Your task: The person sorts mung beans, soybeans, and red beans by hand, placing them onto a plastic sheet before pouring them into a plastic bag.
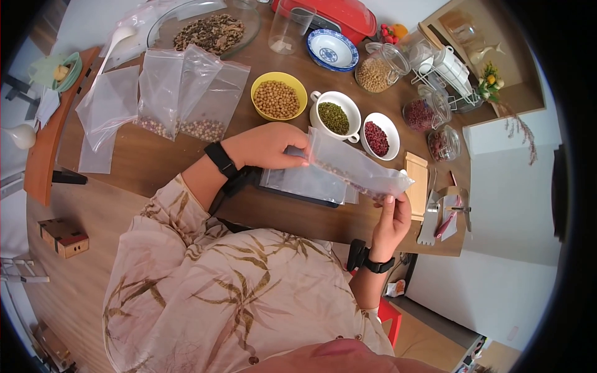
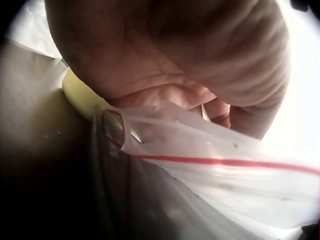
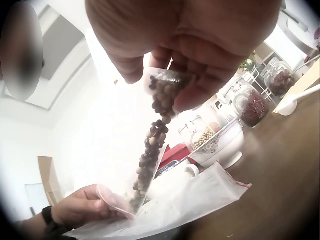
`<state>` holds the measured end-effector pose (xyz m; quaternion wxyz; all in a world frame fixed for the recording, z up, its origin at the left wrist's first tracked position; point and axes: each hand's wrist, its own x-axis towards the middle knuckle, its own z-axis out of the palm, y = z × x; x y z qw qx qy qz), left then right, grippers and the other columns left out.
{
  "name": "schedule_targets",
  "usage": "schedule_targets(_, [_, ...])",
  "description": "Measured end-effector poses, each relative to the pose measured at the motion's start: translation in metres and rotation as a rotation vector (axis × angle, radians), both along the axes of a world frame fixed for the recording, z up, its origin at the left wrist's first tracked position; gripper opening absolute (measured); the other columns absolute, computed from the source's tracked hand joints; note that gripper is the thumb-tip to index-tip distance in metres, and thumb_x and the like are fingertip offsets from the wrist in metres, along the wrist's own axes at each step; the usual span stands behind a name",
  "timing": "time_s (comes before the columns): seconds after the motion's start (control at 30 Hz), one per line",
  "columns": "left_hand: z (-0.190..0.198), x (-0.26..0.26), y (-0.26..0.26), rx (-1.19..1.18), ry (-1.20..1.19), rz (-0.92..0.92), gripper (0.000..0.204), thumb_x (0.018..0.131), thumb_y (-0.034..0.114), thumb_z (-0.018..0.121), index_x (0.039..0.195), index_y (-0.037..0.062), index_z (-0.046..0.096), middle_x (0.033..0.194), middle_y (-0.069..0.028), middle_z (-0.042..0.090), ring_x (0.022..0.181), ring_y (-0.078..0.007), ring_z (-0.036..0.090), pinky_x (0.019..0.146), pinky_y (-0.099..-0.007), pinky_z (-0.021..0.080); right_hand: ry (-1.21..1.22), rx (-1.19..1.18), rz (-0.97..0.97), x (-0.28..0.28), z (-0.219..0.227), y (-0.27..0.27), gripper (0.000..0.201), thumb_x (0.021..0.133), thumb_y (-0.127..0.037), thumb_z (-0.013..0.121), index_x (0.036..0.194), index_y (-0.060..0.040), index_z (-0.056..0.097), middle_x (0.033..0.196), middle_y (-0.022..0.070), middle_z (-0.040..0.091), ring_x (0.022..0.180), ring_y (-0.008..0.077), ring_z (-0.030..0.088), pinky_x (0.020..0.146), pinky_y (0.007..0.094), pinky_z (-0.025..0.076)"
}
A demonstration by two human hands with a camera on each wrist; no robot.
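- Clear zip bag (image 1: 357, 165) is stretched between both hands, over the near table edge (image 1: 323, 225), in front of the bowls.
- Left hand (image 1: 267, 146): narrow grip, thumb and fingers pinching the bag's end near the red zip strip (image 2: 215, 161).
- Right hand (image 1: 393, 225): fingertips pinching the opposite end; mixed beans (image 3: 150, 150) lie in a line along the bag, up to these fingers.
- Bowls with contents, three: yellow bowl (image 1: 301, 84) of tan beans, two-handled white bowl (image 1: 336, 97) of green beans, smaller white bowl (image 1: 390, 127) of red beans.
- Glass jars, three: tan jar (image 1: 373, 74), dark red jar (image 1: 418, 117), third jar (image 1: 443, 144) with reddish-brown pieces.
- Large glass dish (image 1: 254, 38), one: brown dried bits.
- Tall clear cup (image 1: 291, 25), one: something white at bottom.
- Filled bags (image 1: 202, 128) on table, two, left of the yellow bowl; mixed beans at their bottoms.
- Flat bags (image 1: 298, 183) under the held one: count unclear, they overlap.
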<state>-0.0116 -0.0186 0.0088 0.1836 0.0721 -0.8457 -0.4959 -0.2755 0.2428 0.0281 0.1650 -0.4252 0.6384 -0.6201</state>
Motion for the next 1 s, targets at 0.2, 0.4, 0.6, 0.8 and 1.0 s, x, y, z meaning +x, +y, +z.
schedule_targets(0.2, [-0.002, -0.002, -0.001, 0.012, 0.040, -0.019, 0.012, 0.097, 0.013, 0.081, 0.103, 0.0027, 0.081, 0.115, -0.0118, 0.082, 0.111, -0.0299, 0.075, 0.099, -0.0414, 0.058, 0.087, 0.006, 0.001, 0.004, 0.015, -0.004, 0.027, 0.114, -0.016, 0.070, 0.135, 0.0018, 0.071, 0.117, 0.0041, 0.072, 0.096, 0.0102, 0.066, 0.086, 0.0267, 0.055])
schedule_targets(0.4, [0.001, -0.002, 0.001, 0.020, 0.077, -0.032, 0.014, 0.097, 0.014, 0.082, 0.106, 0.0029, 0.083, 0.115, -0.0111, 0.082, 0.113, -0.0300, 0.075, 0.102, -0.0417, 0.058, 0.131, 0.011, -0.015, 0.008, 0.023, -0.012, 0.025, 0.114, -0.014, 0.069, 0.132, 0.0029, 0.072, 0.113, 0.0030, 0.070, 0.094, 0.0092, 0.063, 0.087, 0.0259, 0.053])
schedule_targets(0.6, [-0.001, -0.003, 0.000, 0.003, 0.098, -0.044, 0.014, 0.096, 0.013, 0.082, 0.106, 0.0035, 0.084, 0.116, -0.0108, 0.082, 0.113, -0.0294, 0.075, 0.102, -0.0416, 0.058, 0.152, 0.019, -0.010, 0.007, 0.025, -0.013, 0.023, 0.114, -0.014, 0.069, 0.130, 0.0026, 0.071, 0.111, 0.0029, 0.069, 0.093, 0.0096, 0.063, 0.086, 0.0261, 0.053])
schedule_targets(0.8, [-0.002, -0.004, 0.001, 0.057, 0.083, -0.038, 0.013, 0.095, 0.012, 0.083, 0.105, 0.0040, 0.084, 0.114, -0.0103, 0.082, 0.113, -0.0288, 0.075, 0.102, -0.0411, 0.058, 0.159, 0.020, 0.019, 0.005, 0.031, -0.016, 0.023, 0.114, -0.014, 0.069, 0.129, 0.0031, 0.072, 0.112, 0.0043, 0.070, 0.096, 0.0107, 0.066, 0.089, 0.0276, 0.055])
schedule_targets(1.0, [-0.002, -0.004, 0.001, 0.051, 0.086, -0.036, 0.013, 0.094, 0.012, 0.084, 0.104, 0.0047, 0.086, 0.113, -0.0104, 0.082, 0.114, -0.0287, 0.074, 0.103, -0.0412, 0.057, 0.205, 0.052, -0.003, 0.006, 0.036, -0.018, 0.024, 0.114, -0.014, 0.069, 0.130, 0.0045, 0.071, 0.119, 0.0065, 0.071, 0.103, 0.0131, 0.068, 0.094, 0.0292, 0.055])
